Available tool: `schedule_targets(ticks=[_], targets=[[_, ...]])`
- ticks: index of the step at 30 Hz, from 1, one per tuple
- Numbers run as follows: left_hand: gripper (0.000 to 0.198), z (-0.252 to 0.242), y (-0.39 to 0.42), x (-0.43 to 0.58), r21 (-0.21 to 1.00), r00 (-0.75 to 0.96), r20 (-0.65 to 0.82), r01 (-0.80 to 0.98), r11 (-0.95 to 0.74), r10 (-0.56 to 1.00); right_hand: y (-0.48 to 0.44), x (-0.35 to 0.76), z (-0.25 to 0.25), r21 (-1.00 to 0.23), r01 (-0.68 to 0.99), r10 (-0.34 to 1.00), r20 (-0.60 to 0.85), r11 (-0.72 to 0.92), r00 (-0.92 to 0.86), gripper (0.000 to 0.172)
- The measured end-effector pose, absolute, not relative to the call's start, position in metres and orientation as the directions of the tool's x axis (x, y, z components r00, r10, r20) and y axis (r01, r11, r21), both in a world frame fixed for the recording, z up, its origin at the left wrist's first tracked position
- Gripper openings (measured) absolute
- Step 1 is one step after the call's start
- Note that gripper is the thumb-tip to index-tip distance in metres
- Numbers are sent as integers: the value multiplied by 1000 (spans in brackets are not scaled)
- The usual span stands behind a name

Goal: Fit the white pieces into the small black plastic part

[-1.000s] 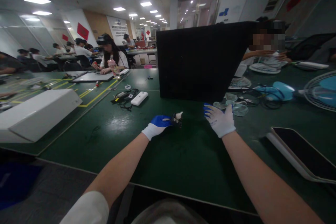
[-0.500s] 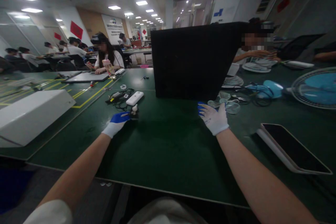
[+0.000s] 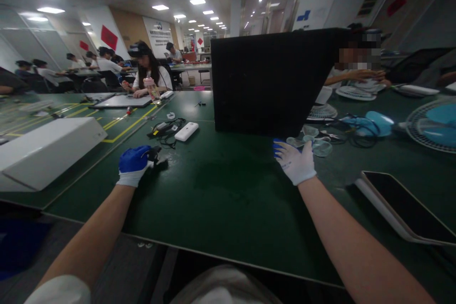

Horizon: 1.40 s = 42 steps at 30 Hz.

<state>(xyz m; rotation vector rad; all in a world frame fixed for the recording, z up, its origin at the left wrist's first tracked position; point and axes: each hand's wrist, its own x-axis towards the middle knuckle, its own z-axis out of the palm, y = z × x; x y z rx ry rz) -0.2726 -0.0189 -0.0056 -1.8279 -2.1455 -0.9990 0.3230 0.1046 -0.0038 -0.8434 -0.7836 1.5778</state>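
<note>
My left hand (image 3: 134, 164), in a white and blue glove, is closed on a small dark object (image 3: 156, 156) low over the left of the green table (image 3: 221, 204). What the object is I cannot make out; it is small and blurred. My right hand (image 3: 295, 159), gloved alike, has its fingers spread, the back of the hand upward, and holds nothing. Just beyond its thumb lie clear plastic pieces (image 3: 322, 148). A white power bank-like block (image 3: 186, 131) and a black adapter with a coiled cable (image 3: 164, 128) rest beyond my left hand.
A large black box (image 3: 263, 85) stands upright at the table's middle back. A white box (image 3: 53, 149) is at left, a tablet (image 3: 406, 204) at right. Blue fan parts (image 3: 377, 123) and a fan (image 3: 436, 123) lie far right. Co-workers sit across the table.
My left hand has drawn back to the left with the small dark object and turned, its blue side now showing more. My right hand keeps its place and spread.
</note>
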Motion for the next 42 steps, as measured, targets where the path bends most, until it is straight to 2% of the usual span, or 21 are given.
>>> schedule_targets(ticks=[3, 6, 9, 13, 16, 19, 27, 34, 39, 42], targets=[[32, -8, -20, -270, 266, -192, 599, 963, 34, 777, 104, 323, -3, -851, -505, 988, -106, -148, -111, 96], [32, -11, -18, -264, 239, -144, 609, 971, -8, 780, 102, 322, 1, -848, -504, 985, -122, -165, -119, 96], [33, -13, -15, -256, 319, -148, 617, 945, -74, 773, 100, 321, 3, -854, -487, 981, -128, -183, -143, 96], [53, -15, -14, -243, 497, -209, 599, 854, -155, 773, 100, 320, 3, -865, -473, 983, -104, -164, -150, 94], [70, -16, -12, -234, 503, -105, 509, 841, -196, 854, 100, 319, 3, -870, -462, 983, -118, -169, -138, 93], [79, -16, -9, -228, 474, 40, 390, 848, -238, 920, 99, 317, 4, -872, -453, 982, -140, -184, -129, 95], [79, -19, -4, -206, 501, 80, 338, 828, -251, 938, 98, 316, 5, -873, -441, 977, -167, -209, -133, 92], [86, -13, -10, -142, 411, 201, 316, 852, -325, 927, 101, 315, 2, -878, -439, 980, -138, -189, -147, 94], [80, -12, -4, -69, 359, 280, 348, 842, -403, 894, 101, 316, 1, -875, -445, 979, -134, -189, -152, 94], [66, -13, 9, -19, 337, 298, 388, 835, -435, 872, 101, 316, 2, -864, -462, 976, -131, -198, -173, 97]])
